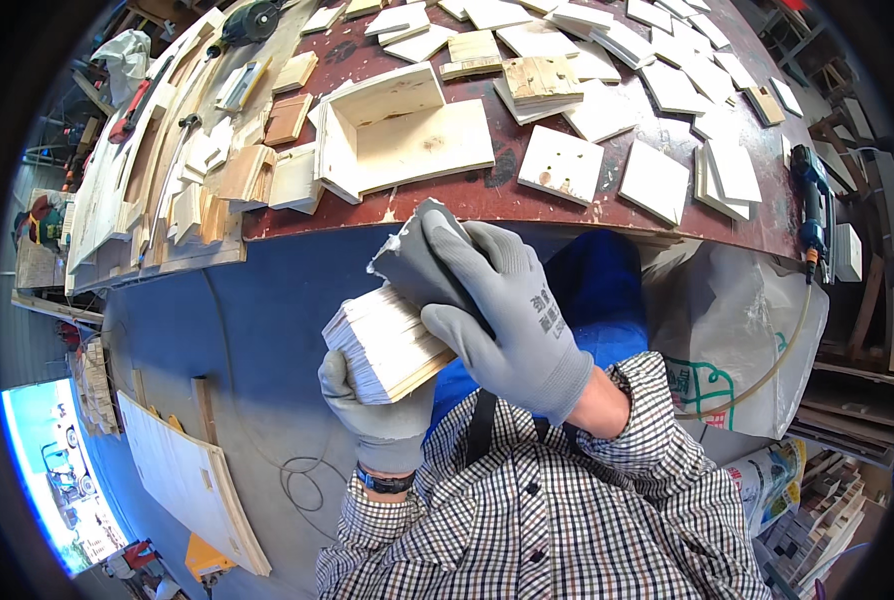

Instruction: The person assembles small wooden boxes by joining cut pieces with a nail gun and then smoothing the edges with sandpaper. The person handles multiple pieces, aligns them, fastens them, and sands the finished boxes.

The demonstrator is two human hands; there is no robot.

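Note:
My left hand (372,410), in a grey work glove, grips a pale wooden block (392,340) from below and from its left side. The block's near-left face looks ridged and layered; its upper face is partly covered. In my gloved right hand (517,310) is a dark grey sheet of sandpaper (412,260) with a torn, whitish edge. My right fingers lie over the folded sheet, which sits against the top of the block. Both hands are in front of my body, just short of the table edge.
The dark red table (367,222) ahead carries an open wooden box (407,140) and many loose square wood pieces (560,163). A power tool (812,200) with a hose lies at its right edge. A clear plastic bag (747,330) hangs below. Boards (192,460) lean at left.

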